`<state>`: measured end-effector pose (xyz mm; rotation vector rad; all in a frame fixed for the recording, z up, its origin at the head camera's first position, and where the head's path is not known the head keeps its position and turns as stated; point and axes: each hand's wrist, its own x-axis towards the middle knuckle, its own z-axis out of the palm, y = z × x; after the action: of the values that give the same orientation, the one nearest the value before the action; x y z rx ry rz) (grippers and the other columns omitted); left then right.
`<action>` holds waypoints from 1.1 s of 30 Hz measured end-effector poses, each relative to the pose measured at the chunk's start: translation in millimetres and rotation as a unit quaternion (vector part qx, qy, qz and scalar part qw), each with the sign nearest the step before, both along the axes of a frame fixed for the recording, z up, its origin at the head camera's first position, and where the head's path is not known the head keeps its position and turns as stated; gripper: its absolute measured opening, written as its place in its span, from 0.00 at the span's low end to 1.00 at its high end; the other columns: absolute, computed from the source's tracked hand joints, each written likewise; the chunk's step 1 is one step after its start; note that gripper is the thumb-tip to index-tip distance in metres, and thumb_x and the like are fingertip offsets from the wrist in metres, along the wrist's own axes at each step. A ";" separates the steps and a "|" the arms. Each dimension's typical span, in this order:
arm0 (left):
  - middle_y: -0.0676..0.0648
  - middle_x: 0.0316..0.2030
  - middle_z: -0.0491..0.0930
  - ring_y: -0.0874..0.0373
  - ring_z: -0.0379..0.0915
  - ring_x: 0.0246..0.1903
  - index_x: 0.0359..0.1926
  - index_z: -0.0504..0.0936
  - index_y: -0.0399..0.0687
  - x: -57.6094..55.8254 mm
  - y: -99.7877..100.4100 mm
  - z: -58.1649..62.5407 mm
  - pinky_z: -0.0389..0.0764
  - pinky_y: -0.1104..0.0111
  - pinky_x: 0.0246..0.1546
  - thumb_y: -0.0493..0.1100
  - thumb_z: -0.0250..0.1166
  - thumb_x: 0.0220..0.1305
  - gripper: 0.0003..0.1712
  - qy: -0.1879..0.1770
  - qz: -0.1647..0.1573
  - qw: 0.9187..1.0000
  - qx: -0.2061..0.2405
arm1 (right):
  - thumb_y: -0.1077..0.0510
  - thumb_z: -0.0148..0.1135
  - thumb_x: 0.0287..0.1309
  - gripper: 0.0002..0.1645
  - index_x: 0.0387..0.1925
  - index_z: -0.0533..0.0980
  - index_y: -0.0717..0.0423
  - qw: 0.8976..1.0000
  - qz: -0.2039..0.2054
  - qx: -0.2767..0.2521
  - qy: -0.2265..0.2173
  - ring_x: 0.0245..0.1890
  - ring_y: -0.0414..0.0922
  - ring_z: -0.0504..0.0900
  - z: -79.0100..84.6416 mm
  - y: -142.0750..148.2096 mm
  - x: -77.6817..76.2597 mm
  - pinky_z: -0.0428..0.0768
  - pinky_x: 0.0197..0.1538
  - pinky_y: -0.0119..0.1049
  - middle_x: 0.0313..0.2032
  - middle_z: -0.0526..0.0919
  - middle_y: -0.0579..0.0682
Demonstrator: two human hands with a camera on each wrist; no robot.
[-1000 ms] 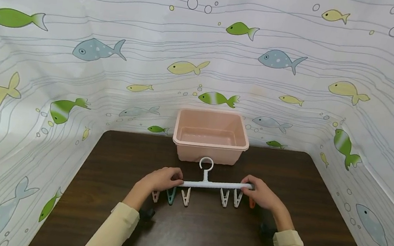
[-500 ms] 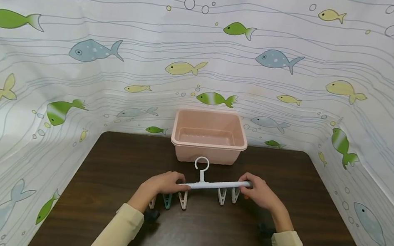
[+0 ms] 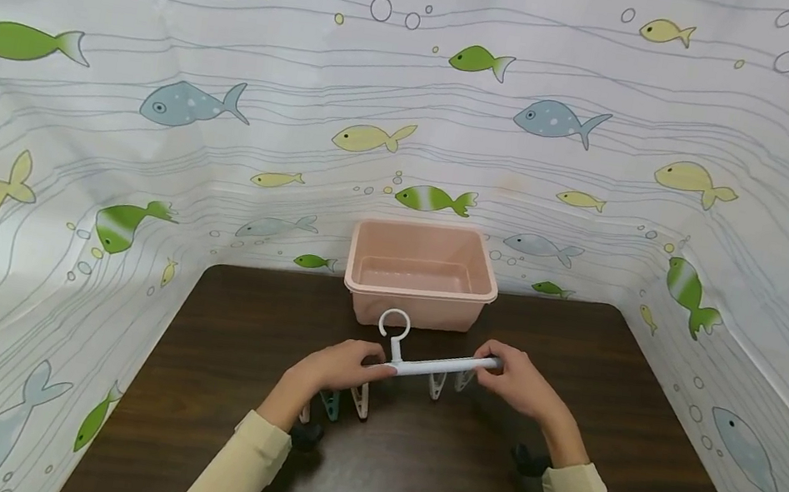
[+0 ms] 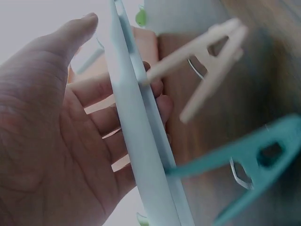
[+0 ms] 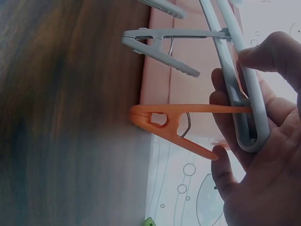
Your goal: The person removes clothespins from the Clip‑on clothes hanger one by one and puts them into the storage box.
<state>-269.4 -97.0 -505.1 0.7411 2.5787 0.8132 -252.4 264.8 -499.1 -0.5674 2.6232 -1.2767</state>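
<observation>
One white clip hanger (image 3: 440, 367) in front of the pink basin (image 3: 423, 309); our left hand (image 3: 340, 364) and right hand (image 3: 521, 381) both grip it; long axis roughly along the basin's front, hook (image 3: 396, 350) nearer our left.

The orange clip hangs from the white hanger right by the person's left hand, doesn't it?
Not quite: it's the other hand! The right wrist view shows the orange clip hanging from the white hanger right by the person's right hand.
</observation>
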 end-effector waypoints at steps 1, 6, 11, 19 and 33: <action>0.54 0.41 0.84 0.60 0.77 0.36 0.53 0.84 0.55 0.6 1.0 1.5 0.79 0.60 0.43 0.68 0.59 0.78 0.25 0.001 -0.003 1.000 0.004 | 0.62 0.65 0.72 0.06 0.48 0.79 0.52 1.000 0.000 -0.002 -0.001 0.24 0.41 0.70 0.7 -0.9 0.0 0.71 0.28 0.34 0.33 0.79 0.47; 0.52 0.38 0.83 0.60 0.76 0.32 0.48 0.83 0.55 3.0 8.0 8.4 0.78 0.62 0.39 0.66 0.63 0.77 0.21 0.003 -0.018 0.999 0.026 | 0.62 0.66 0.71 0.07 0.48 0.80 0.51 1.000 0.000 0.000 0.015 0.26 0.41 0.72 6.5 -4.4 0.9 0.73 0.31 0.34 0.36 0.81 0.48; 0.51 0.34 0.81 0.60 0.74 0.31 0.43 0.82 0.54 3.5 12.5 9.1 0.76 0.62 0.38 0.65 0.66 0.75 0.20 0.008 -0.014 0.999 0.038 | 0.62 0.67 0.71 0.07 0.48 0.80 0.53 1.000 -0.001 -0.012 0.025 0.28 0.43 0.74 11.9 -5.5 2.6 0.74 0.31 0.34 0.37 0.82 0.50; 0.56 0.29 0.72 0.60 0.71 0.30 0.40 0.78 0.53 5.0 13.3 5.6 0.74 0.63 0.37 0.61 0.65 0.77 0.18 0.032 0.007 0.999 0.039 | 0.62 0.67 0.73 0.06 0.48 0.79 0.55 0.999 0.007 -0.036 0.014 0.27 0.43 0.76 15.0 -7.1 5.1 0.74 0.30 0.35 0.33 0.80 0.49; 0.57 0.28 0.71 0.61 0.70 0.28 0.42 0.78 0.58 11.9 13.2 10.1 0.73 0.62 0.34 0.67 0.63 0.76 0.20 0.057 0.041 0.996 0.051 | 0.53 0.66 0.77 0.22 0.66 0.74 0.50 0.995 -0.030 -0.087 0.038 0.38 0.57 0.86 25.7 -9.3 5.8 0.89 0.38 0.45 0.55 0.84 0.60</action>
<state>-257.5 -83.7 -495.0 0.7337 2.7012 0.9617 -246.6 255.5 -473.3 -0.5776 2.6237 -1.5430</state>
